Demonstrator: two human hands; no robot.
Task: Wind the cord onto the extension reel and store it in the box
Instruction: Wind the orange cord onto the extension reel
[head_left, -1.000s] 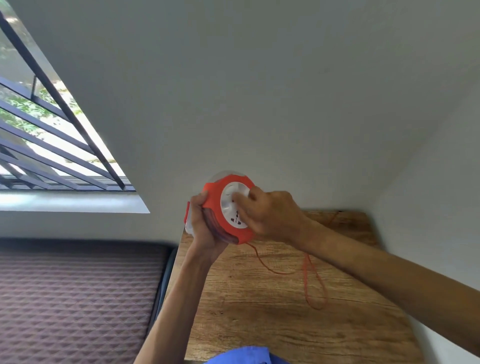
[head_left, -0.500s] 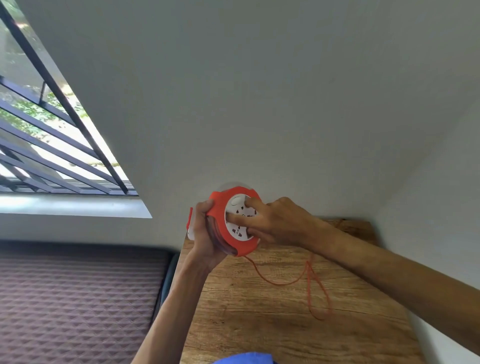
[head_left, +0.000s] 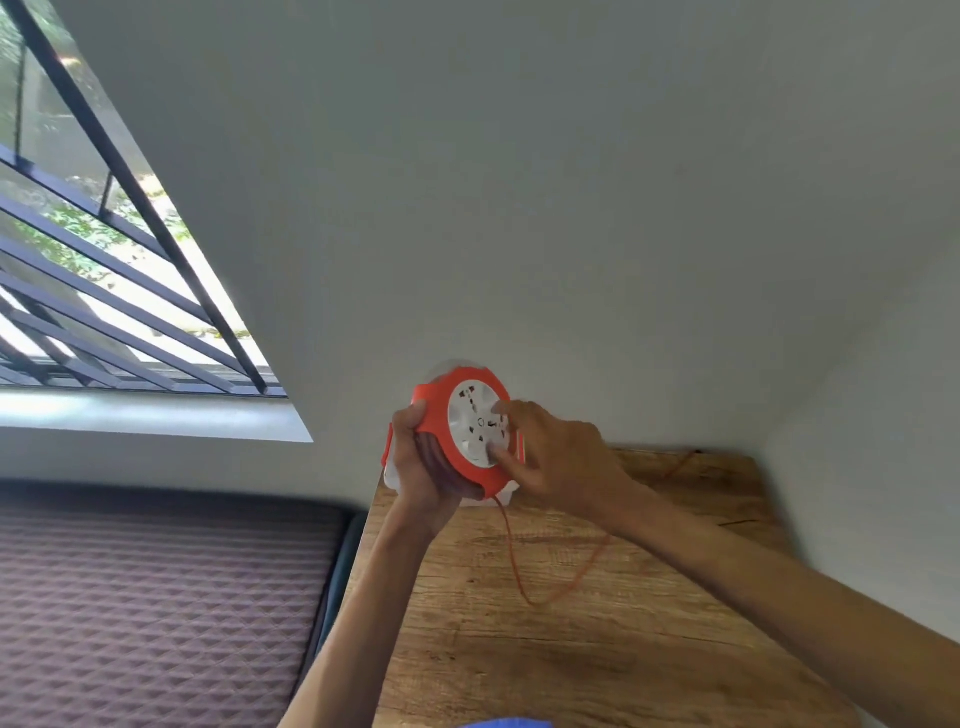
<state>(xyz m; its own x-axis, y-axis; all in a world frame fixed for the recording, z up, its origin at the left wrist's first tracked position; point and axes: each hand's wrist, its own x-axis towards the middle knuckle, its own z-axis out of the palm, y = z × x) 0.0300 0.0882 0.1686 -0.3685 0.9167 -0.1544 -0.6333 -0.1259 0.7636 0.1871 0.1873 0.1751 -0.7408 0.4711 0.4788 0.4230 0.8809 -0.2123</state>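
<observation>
An orange extension reel (head_left: 441, 421) with a white socket face is held up above the far edge of a wooden table (head_left: 597, 649). My left hand (head_left: 423, 467) grips the reel's rim and back from the left. My right hand (head_left: 556, 457) presses its fingertips on the white socket face. A thin orange cord (head_left: 524, 577) hangs from the reel's underside, loops over the table and runs to the far right corner. No box is in view.
The table stands in a corner, with grey walls behind it and to its right. A brown quilted mattress (head_left: 156, 613) lies left of the table. A barred window (head_left: 104, 286) is at upper left. Something blue (head_left: 509, 723) shows at the bottom edge.
My right fingers have shifted around the white face, turning it. The loose loop of cord on the table has become shorter and drawn nearer the reel.
</observation>
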